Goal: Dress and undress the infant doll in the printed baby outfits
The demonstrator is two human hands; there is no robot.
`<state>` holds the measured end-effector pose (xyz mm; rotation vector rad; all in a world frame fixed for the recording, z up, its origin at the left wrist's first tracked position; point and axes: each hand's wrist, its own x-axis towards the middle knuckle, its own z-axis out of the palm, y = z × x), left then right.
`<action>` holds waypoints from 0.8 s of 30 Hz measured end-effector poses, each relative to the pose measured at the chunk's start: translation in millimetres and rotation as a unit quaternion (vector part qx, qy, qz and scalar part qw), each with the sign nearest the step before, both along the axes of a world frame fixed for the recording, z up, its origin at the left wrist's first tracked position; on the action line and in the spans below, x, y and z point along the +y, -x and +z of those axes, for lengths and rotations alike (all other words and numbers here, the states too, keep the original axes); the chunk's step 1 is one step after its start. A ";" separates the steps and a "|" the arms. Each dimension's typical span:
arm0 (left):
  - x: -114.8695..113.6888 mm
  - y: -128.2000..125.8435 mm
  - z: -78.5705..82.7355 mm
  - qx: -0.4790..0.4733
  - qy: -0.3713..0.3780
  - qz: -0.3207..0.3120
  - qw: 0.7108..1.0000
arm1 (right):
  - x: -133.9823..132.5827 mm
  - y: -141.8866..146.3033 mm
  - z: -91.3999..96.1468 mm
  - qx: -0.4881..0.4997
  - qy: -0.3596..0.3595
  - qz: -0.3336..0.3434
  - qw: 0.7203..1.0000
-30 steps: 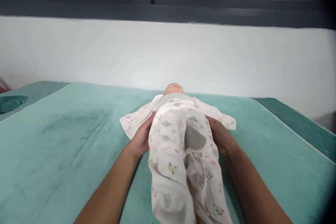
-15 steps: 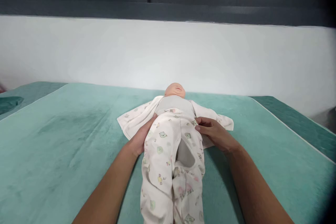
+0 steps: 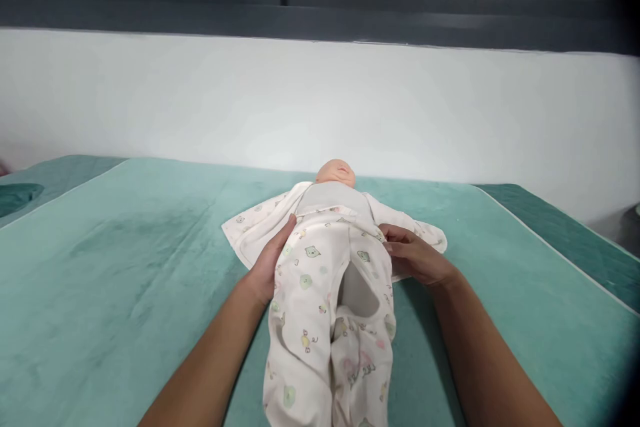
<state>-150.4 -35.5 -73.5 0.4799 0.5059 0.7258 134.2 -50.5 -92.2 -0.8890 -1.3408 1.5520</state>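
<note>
A baby doll lies on its back, its head away from me and its grey cloth torso bare in the middle. White printed baby pants cover its legs up to the waist, with an opening at the crotch showing grey cloth. At the left side of the waistband, my left hand grips the pants, thumb on top and fingers mostly hidden. My right hand has its fingers closed on the waistband's right side, fingertips partly tucked out of sight. Beneath the doll, a matching baby jacket is spread open.
A light green plush cover lies under the doll, with darker green borders at both sides. Behind it rises a white wall, topped by a dark window frame with metal bars beyond.
My right hand has shifted slightly to the right, with the pants' waistband drawn outward on that side. My left hand stays at nearly the same spot. The doll has moved slightly right.
</note>
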 end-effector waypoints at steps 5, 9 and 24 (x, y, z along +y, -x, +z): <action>-0.4 1.6 4.2 0.036 0.016 0.028 0.999 | -4.0 -9.0 -5.3 -0.011 0.002 0.068 0.998; -0.5 2.8 2.7 0.070 0.002 0.062 0.996 | -2.3 -6.1 -9.6 -0.035 0.022 0.152 0.988; 19.3 -11.1 5.7 0.056 -0.030 0.075 0.995 | -9.7 21.6 2.5 -0.162 0.000 0.068 0.984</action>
